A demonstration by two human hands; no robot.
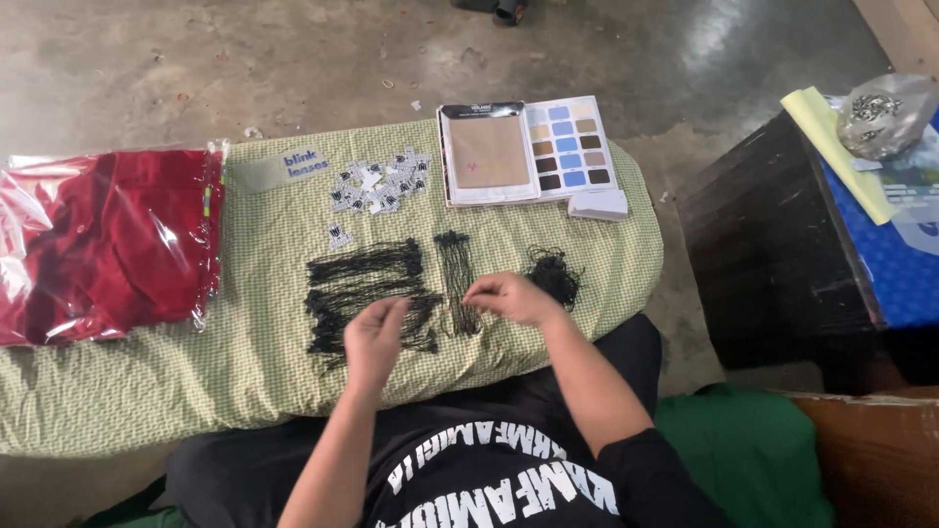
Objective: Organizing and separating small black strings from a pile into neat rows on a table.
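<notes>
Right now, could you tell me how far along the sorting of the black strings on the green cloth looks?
Three groups already lie apart: a broad spread of black strings, a narrow straight bundle and a tangled clump. In hand: the left hand and right hand pinch strands beside the narrow bundle. Left, by the look of it: the small white tags piled above remain loose and separate from the strings.

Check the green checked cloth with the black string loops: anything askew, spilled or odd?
One small white paper tag lies alone, apart from the pile of white tags. The tangled clump of black strings is bunched, unlike the straight-laid black string bundles. Nothing looks spilled or damaged.
</notes>
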